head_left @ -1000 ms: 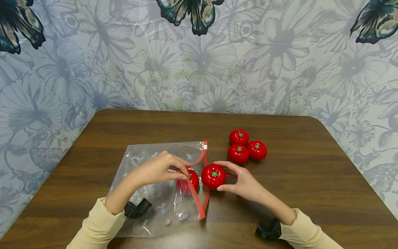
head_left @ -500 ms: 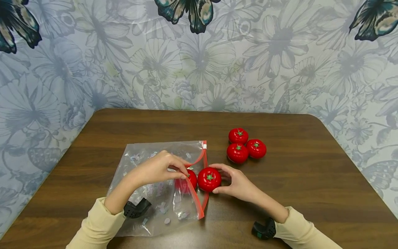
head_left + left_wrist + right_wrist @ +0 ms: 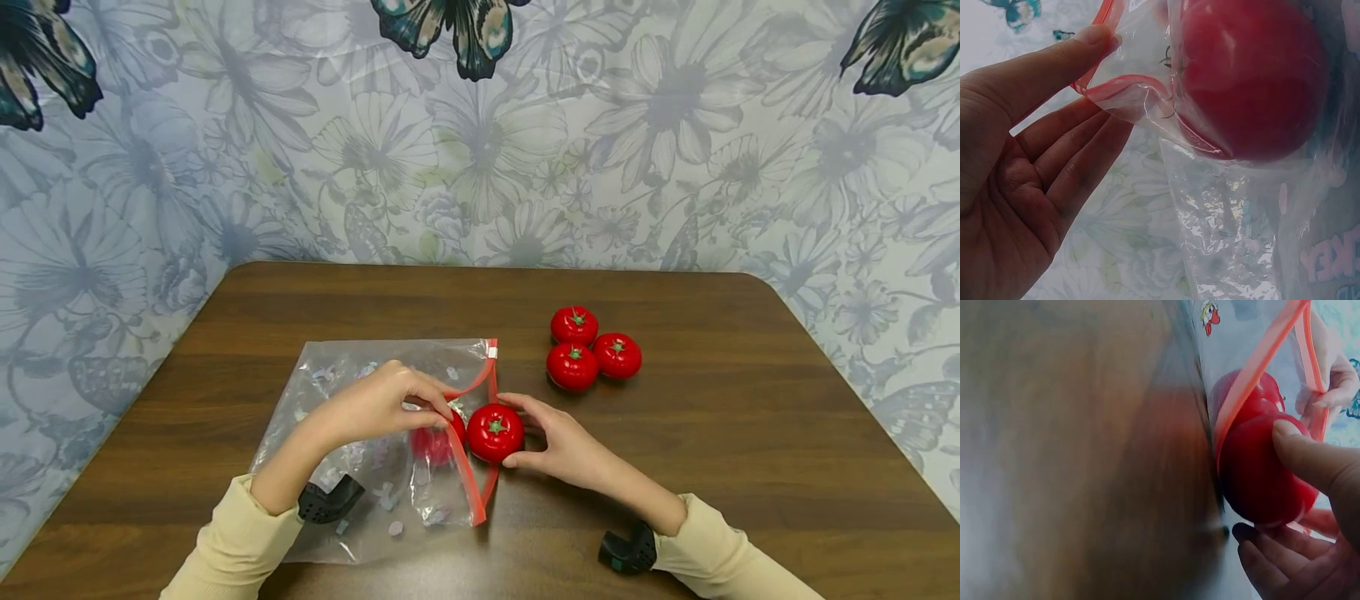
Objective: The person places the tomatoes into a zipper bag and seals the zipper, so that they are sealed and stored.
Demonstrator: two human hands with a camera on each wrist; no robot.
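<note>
A clear zip bag (image 3: 360,517) with a red-orange strip lies on the table, its mouth facing right. My left hand (image 3: 393,404) pinches the upper edge of that mouth between thumb and fingers and lifts it. Inside, behind the plastic, sits one tomato (image 3: 1254,81). A second tomato (image 3: 495,433) is in the mouth of the bag, against the first one. My right hand (image 3: 555,442) holds it from the right, thumb on the near side and fingers on the far side. In the right wrist view the strip (image 3: 1260,362) stands around the tomatoes.
Three more tomatoes (image 3: 573,367) stand in a group on the brown wooden table (image 3: 697,375), beyond my right hand. Each wrist wears a black camera (image 3: 628,550). Behind the table is a wall (image 3: 525,167) with flower and butterfly patterns.
My right hand has moved left with its tomato, from the edge of the bag into its mouth. The tomato inside has shifted left. My left hand has kept its pinch, nearly still.
</note>
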